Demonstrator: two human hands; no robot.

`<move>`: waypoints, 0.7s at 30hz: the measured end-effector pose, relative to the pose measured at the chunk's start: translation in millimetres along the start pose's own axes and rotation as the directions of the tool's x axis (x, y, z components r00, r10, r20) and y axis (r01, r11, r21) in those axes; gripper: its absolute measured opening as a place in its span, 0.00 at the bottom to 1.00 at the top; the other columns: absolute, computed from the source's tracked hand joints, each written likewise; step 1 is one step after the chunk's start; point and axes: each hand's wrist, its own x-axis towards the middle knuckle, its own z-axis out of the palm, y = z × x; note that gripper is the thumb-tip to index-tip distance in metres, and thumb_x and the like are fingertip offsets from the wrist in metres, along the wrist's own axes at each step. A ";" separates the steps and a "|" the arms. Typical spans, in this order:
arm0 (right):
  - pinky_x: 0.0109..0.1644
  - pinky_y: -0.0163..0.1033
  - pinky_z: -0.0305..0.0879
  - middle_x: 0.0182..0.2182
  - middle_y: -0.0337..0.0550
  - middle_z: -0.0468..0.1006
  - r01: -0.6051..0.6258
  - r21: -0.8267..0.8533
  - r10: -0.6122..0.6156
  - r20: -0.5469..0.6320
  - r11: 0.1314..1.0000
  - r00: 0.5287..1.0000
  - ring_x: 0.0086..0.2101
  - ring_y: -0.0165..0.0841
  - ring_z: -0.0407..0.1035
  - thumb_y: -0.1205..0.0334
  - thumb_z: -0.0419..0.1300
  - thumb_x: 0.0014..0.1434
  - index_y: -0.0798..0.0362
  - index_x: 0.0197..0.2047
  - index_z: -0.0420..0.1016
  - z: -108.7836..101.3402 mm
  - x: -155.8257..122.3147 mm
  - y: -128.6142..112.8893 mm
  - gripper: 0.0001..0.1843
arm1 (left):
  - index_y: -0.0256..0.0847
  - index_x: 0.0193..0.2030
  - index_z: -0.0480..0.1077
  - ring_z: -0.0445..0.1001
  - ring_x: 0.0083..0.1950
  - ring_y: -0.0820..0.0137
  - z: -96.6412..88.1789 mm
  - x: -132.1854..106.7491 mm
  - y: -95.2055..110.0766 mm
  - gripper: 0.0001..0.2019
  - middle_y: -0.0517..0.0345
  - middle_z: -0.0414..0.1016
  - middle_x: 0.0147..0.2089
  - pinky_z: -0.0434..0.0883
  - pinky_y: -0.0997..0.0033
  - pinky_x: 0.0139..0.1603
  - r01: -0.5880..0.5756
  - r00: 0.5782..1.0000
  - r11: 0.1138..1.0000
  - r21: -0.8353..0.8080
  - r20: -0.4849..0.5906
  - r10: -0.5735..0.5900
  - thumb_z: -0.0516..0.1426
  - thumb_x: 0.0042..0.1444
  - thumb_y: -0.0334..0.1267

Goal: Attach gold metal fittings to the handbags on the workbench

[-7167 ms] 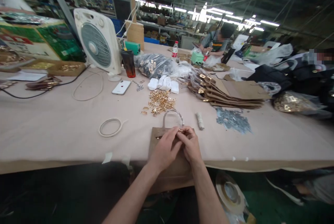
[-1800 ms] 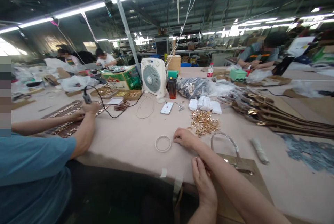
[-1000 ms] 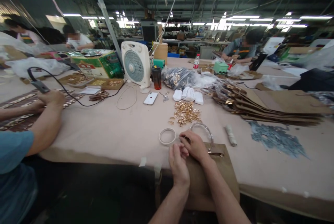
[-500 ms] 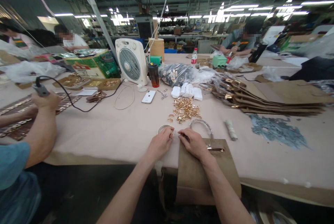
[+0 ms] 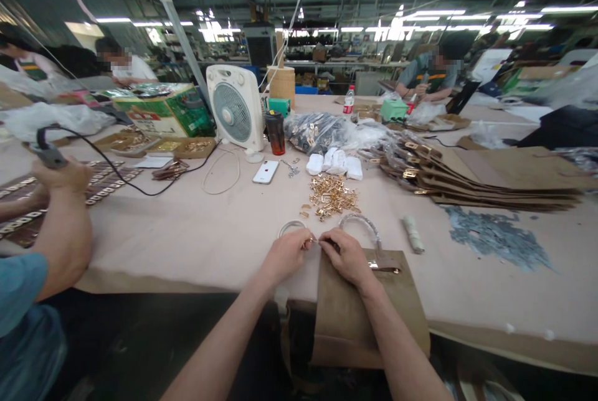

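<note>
My left hand [image 5: 288, 256] is closed in a pinch, with a tiny shiny piece at its fingertips, too small to name. Almost touching it, my right hand [image 5: 344, 253] also pinches; what its fingertips hold is hidden. Under my right hand and forearm lies a brown bag panel [image 5: 348, 326], hanging over the table's front edge. Its curved handle [image 5: 367, 221], wrapped in clear plastic, reaches up onto the table beside a gold metal fitting [image 5: 390, 270]. Behind my left hand a pale ring-like loop [image 5: 290, 225] shows in part. Just beyond sits a pile of gold metal fittings [image 5: 332, 195].
Stacked brown panels [image 5: 504, 177], grey scraps [image 5: 495, 233] and a pale roll [image 5: 413, 234] lie to the right. Farther back are white bundles [image 5: 334, 162], a phone [image 5: 265, 172], a tumbler [image 5: 275, 133] and a fan [image 5: 235, 108]. At left, a co-worker's hand [image 5: 63, 175] holds a corded tool.
My left fingertips have come closer to my right ones, turning slightly. The co-worker's hand with the corded tool has moved left. My right hand has hardly moved.
</note>
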 end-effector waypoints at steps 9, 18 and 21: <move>0.46 0.42 0.68 0.36 0.45 0.80 -0.001 0.086 0.006 -0.060 0.996 0.998 0.39 0.39 0.74 0.59 0.59 0.69 0.49 0.41 0.78 -3.5 -0.2 -3.2 0.07 | 0.44 0.31 0.70 0.80 0.45 0.66 -1.0 11.3 0.9 0.06 0.58 0.85 0.47 0.72 0.69 0.45 0.000 1.000 0.977 -0.211 -0.012 -0.003 0.57 0.58 0.30; 0.44 0.40 0.67 0.35 0.43 0.79 -0.003 0.112 0.010 -0.060 0.994 0.998 0.37 0.38 0.72 0.59 0.59 0.69 0.49 0.39 0.77 -5.3 -0.7 -3.7 0.07 | 0.43 0.25 0.63 0.80 0.42 0.69 1.8 12.4 -2.7 0.13 0.59 0.84 0.38 0.70 0.73 0.41 -0.007 1.000 0.954 -0.300 -0.019 0.001 0.58 0.61 0.35; 0.44 0.40 0.67 0.35 0.43 0.78 0.007 0.107 -0.002 -0.047 0.994 0.999 0.37 0.37 0.72 0.60 0.59 0.70 0.49 0.39 0.76 -6.0 -1.0 -4.7 0.07 | 0.43 0.25 0.61 0.81 0.41 0.68 4.8 14.0 -5.0 0.14 0.58 0.84 0.38 0.71 0.73 0.40 0.020 0.999 0.932 -0.362 -0.026 -0.031 0.59 0.60 0.37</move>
